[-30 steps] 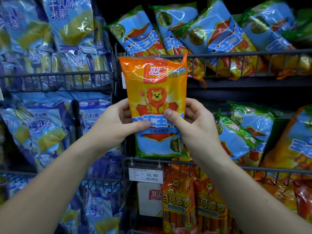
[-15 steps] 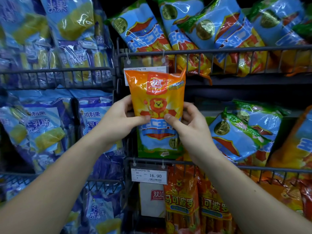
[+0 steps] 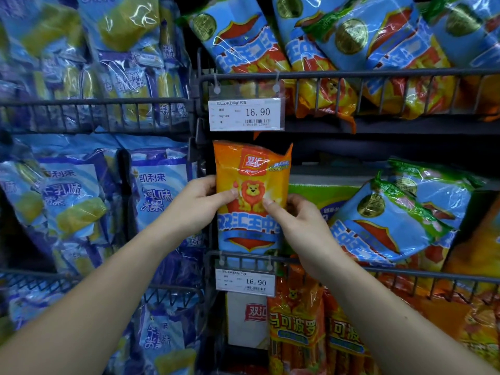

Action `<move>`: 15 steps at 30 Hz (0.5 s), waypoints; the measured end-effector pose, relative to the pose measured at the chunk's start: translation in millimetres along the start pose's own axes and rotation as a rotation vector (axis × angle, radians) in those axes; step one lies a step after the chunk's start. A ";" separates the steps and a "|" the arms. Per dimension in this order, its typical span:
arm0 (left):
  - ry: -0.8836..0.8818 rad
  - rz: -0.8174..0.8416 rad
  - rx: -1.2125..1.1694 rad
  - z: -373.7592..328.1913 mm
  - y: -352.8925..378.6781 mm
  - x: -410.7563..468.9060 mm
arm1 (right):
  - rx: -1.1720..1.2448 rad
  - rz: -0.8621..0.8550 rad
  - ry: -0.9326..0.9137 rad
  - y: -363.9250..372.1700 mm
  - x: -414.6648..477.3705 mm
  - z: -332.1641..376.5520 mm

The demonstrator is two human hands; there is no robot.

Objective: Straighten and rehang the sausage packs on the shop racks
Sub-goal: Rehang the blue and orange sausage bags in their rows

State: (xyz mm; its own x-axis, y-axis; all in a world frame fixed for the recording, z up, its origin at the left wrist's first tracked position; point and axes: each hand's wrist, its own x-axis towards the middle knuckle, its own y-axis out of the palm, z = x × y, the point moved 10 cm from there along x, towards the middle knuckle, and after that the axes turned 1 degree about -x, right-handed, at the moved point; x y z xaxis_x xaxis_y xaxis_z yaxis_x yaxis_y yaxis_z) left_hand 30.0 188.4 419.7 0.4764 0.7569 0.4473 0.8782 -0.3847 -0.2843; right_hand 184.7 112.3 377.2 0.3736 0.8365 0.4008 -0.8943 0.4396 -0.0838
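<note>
Upright, the orange pack [image 3: 251,169] stands at the left end of the middle rack [image 3: 378,272], its foot behind the front rail and its top just under a price tag [image 3: 246,115]. The left grip [image 3: 198,208] and right grip [image 3: 299,226] each pinch one side edge, thumbs on its front.

Held item: upright orange plastic sausage pack with lion print [image 3: 251,185], lower end behind the grey wire rack rail [image 3: 378,272].
Left hand [image 3: 194,207]: grips the pack's left edge, thumb across the front.
Right hand [image 3: 300,226]: grips the right edge, thumb on the front.
Above: white price tag reading 16.90 [image 3: 246,115].
Below: second white 16.90 tag [image 3: 244,282].
Right: tilted blue and green sausage packs [image 3: 392,220].
Left: blue and yellow snack bags [image 3: 73,201].
</note>
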 end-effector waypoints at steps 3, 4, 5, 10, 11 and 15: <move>-0.010 -0.019 0.004 3.8 -2.3 4.1 | -0.110 -0.053 -0.039 -7.9 0.1 8.0; -0.011 -0.025 0.004 4.7 -2.5 5.3 | -0.136 -0.073 -0.048 -10.5 0.4 10.0; -0.009 -0.032 0.009 5.3 -2.8 6.0 | -0.163 -0.088 -0.057 -12.5 0.0 12.5; -0.009 -0.110 0.101 12.3 -10.2 8.6 | -0.329 -0.127 -0.115 -14.6 -0.9 18.0; 0.001 -0.127 0.158 11.1 -11.8 7.8 | -0.358 -0.132 -0.131 -14.5 -1.5 20.1; 0.066 -0.178 0.392 -3.2 -10.8 2.4 | -0.560 -0.145 -0.203 -12.0 -7.0 30.8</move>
State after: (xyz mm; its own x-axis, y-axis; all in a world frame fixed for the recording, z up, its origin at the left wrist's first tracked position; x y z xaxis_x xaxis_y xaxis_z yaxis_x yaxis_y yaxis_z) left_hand 21.8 192.7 426.6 0.3317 0.7533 0.5679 0.8703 -0.0119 -0.4925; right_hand 185.3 91.1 403.5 0.3781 0.7002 0.6056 -0.5517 0.6957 -0.4600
